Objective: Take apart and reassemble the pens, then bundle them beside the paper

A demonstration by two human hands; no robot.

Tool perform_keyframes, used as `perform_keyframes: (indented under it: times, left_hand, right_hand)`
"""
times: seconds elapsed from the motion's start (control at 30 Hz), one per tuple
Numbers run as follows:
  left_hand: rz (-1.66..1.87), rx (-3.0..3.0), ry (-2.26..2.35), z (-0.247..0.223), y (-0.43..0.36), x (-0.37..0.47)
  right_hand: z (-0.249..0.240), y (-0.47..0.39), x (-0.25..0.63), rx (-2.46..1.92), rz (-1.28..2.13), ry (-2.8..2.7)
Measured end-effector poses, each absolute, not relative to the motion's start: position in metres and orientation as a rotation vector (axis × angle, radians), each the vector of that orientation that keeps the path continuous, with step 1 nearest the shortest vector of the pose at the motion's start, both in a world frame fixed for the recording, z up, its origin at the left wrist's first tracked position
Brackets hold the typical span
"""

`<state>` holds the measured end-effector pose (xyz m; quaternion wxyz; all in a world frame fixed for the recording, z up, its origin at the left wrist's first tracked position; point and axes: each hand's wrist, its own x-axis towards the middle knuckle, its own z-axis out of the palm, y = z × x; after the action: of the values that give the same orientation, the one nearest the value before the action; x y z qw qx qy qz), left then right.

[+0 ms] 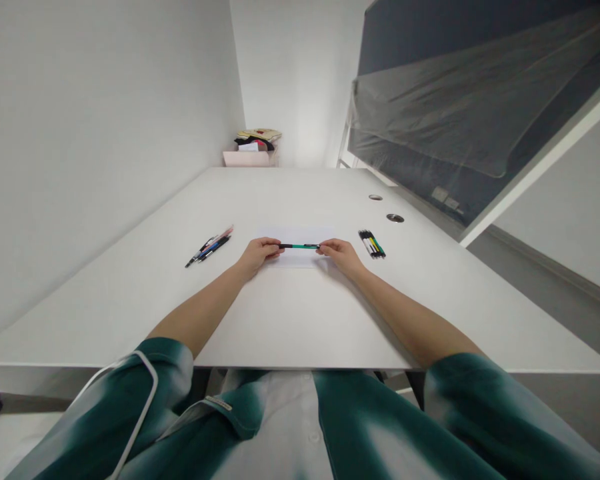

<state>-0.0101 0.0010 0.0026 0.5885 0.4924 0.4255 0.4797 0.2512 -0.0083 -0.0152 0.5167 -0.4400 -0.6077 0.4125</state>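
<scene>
Between my two hands a green and black pen (300, 246) is held level, lying crosswise over a white sheet of paper (300, 261). My left hand (261, 255) pinches its black end. The other end, with the dark clip, is between the fingertips of my right hand (341, 254). To the left lies a loose bunch of pens (209, 247), with black, blue and pinkish ones among them. On the right, several pens (371, 245) in white, yellow, green and black lie side by side in a neat row.
The white table (300, 320) runs up to the wall on the left. Two round cable holes (395, 218) sit near its right edge. A pink box (246, 159) with cloth items stands beyond the far edge. A dark panel (430, 113) under plastic film rises at the right.
</scene>
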Motion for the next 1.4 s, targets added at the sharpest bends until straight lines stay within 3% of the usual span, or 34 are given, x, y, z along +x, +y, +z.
perform_keyframes:
  times: [0.8, 1.4]
  left_hand:
    - [1.164, 1.199, 1.035, -0.008, 0.007, -0.013]
    - [1.206, 1.375, 1.146, -0.008, 0.009, -0.015]
  right_hand:
    - [-0.018, -0.007, 0.252, -1.074, 1.13, -1.301]
    - [-0.014, -0.01, 0.252, -1.206, 0.988, -1.399]
